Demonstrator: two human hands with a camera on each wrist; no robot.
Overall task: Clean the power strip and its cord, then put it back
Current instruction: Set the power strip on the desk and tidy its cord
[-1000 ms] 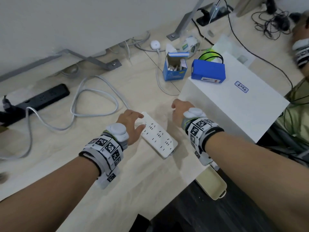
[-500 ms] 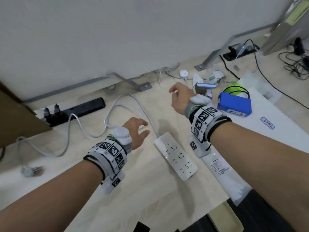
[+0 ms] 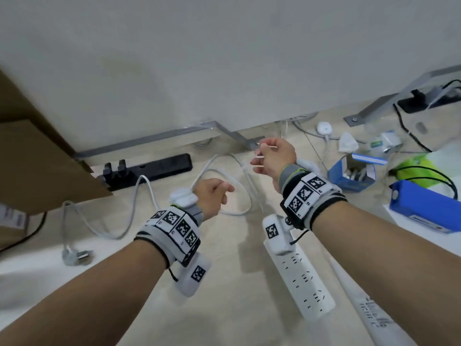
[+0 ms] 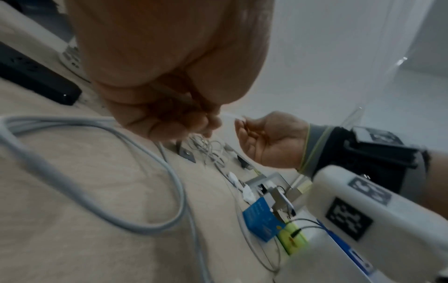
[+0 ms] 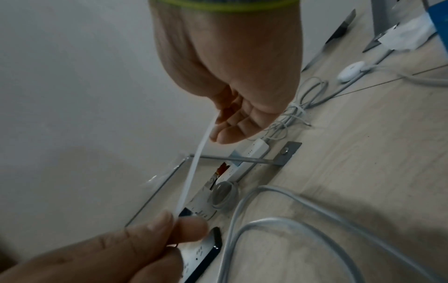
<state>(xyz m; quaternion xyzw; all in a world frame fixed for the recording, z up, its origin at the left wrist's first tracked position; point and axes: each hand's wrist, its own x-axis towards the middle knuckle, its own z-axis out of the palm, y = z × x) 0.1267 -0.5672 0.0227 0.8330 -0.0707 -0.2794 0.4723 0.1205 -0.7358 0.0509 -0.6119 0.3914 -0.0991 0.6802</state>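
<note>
Head view, from left to right: a black power strip [image 3: 149, 168] lies far left on the desk [image 3: 224, 308] against the wall; the plug [image 3: 74, 255] of the white cord [image 3: 139, 196] rests near the left edge, and the cord loops across the middle to the white power strip [image 3: 306, 278], which lies flat near the right forearm. The left hand [image 3: 212, 196] hangs above the loop, its thumb and forefinger pinching one end of a thin white strip [image 5: 194, 162]. The right hand [image 3: 274, 156], raised farther off, pinches the other end, so the strip runs taut between them; whether it is a tie or tape I cannot tell.

I judge the power strip light, rigid and smooth, best taken by its long sides. The cord looks limp and springy, likely to drag the plug, so it wants gathering in loops.

Half a second ago the left hand was open and empty over the desk and the right hand had just lifted; a second ago both hands rested at the power strip, with a white box beside it.
</note>
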